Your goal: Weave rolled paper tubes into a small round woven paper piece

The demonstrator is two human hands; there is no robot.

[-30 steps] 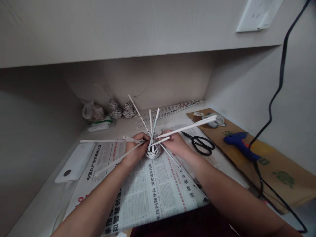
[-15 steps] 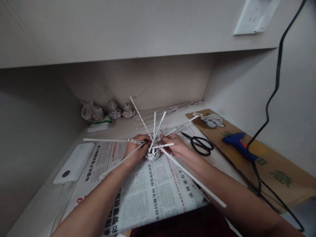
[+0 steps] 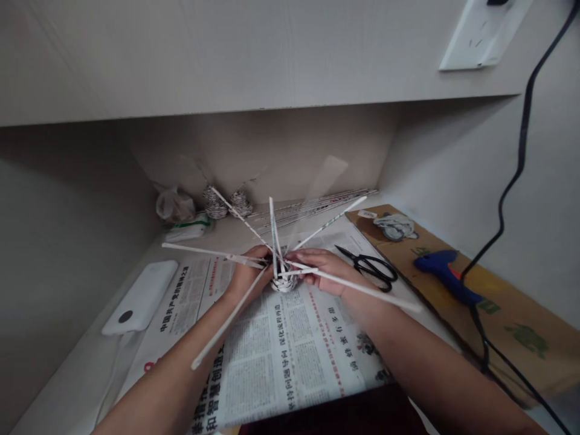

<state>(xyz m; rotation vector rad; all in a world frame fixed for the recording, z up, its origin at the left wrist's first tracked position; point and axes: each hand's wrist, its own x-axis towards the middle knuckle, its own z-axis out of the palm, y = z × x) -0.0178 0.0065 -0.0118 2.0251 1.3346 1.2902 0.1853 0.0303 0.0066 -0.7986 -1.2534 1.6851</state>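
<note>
A small woven piece of rolled paper tubes (image 3: 284, 284), rounded and striped grey and white, sits on the newspaper between my hands. Several loose paper tubes fan out from its top. My left hand (image 3: 251, 275) is closed on its left side, with tubes sticking out past the fingers. On the right side, my right hand (image 3: 324, 269) has its fingers bent around the base of a long paper tube (image 3: 362, 287) that points right over the wrist. The fingertips are partly hidden by tubes. Black-handled scissors (image 3: 374, 269) lie just right of my right hand.
Newspaper (image 3: 272, 362) covers the tabletop. Right: cardboard (image 3: 507, 314) with a blue glue gun (image 3: 448, 275), its black cord, and a crumpled grey-white item (image 3: 395, 228). Left: a white device (image 3: 140, 296). Behind: two woven pieces (image 3: 240, 204), spare tubes (image 3: 312, 208), a plastic bag (image 3: 174, 205).
The long tube at the right has swung up from a steep slant to a flatter one. Another tube is blurred by motion at the back. My right fingers have shifted, and the view has moved slightly.
</note>
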